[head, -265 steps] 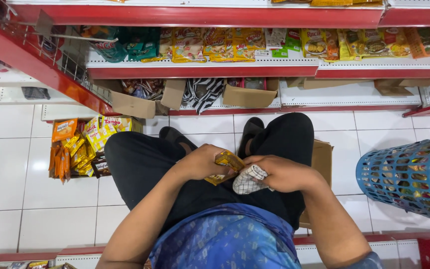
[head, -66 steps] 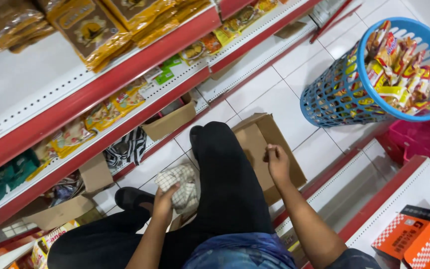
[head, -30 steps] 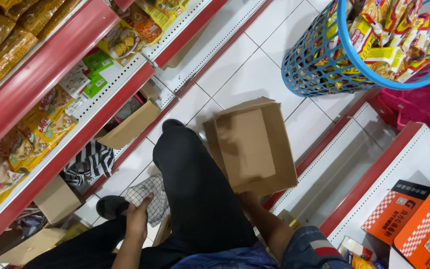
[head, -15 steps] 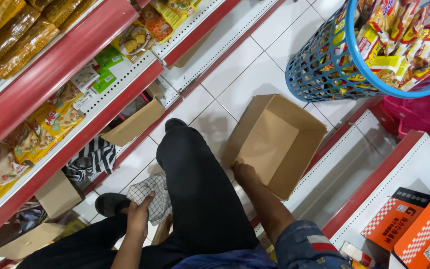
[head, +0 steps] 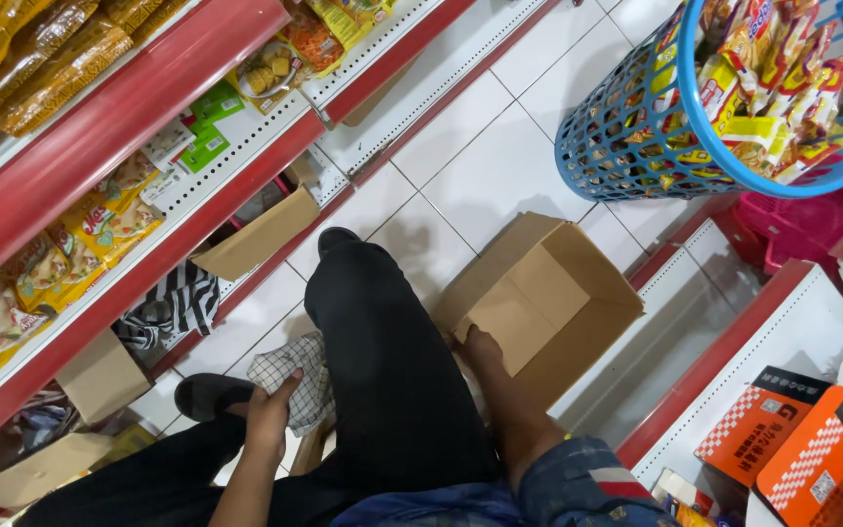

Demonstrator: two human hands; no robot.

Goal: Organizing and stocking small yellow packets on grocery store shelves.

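I am crouched in a shop aisle, my black-trousered leg running up the middle of the head view. My right hand [head: 481, 348] rests on the near flap of an open brown cardboard box [head: 578, 293] that lies on the white tiled floor; whether it grips the flap I cannot tell. My left hand [head: 273, 415] is closed on a checked white cloth [head: 297, 379] held low beside my knee.
Red shelves with yellow snack packets [head: 100, 229] run along the left. A blue mesh basket [head: 636, 127] full of packets stands at the upper right. Orange boxes [head: 792, 454] sit on a lower shelf at the right. Loose cardboard pieces [head: 256, 239] lie under the left shelf.
The cardboard box has been turned from bottom-up to open side facing me and set down on the floor. My right hand has come onto its near flap. The cloth stays in my left hand.
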